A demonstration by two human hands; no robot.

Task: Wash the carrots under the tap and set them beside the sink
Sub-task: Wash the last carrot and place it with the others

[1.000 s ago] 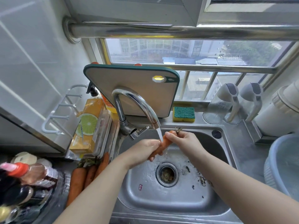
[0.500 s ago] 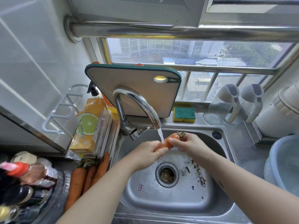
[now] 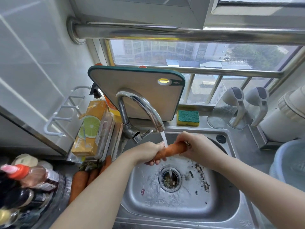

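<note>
An orange carrot (image 3: 173, 149) lies across the water stream under the chrome tap (image 3: 148, 109), above the steel sink (image 3: 219, 202). My left hand (image 3: 148, 152) grips its thin lower end, fingers curled under it. My right hand (image 3: 198, 147) grips the thick stem end. Water runs over the carrot's middle and down into the drain (image 3: 170, 178). A few more carrots (image 3: 82, 179) with dark tops lie on the counter left of the sink.
Dirt specks lie on the sink floor right of the drain. A cutting board (image 3: 140, 90) leans behind the tap, beside it a sponge (image 3: 188, 117). Orange boxes (image 3: 90, 128) and bottles (image 3: 24, 182) stand left. Glass jugs (image 3: 231, 108) and a blue basin (image 3: 290, 162) sit right.
My hands have slid apart along the carrot, so more of its orange middle shows under the water. The carrot now lies flatter and a little lower.
</note>
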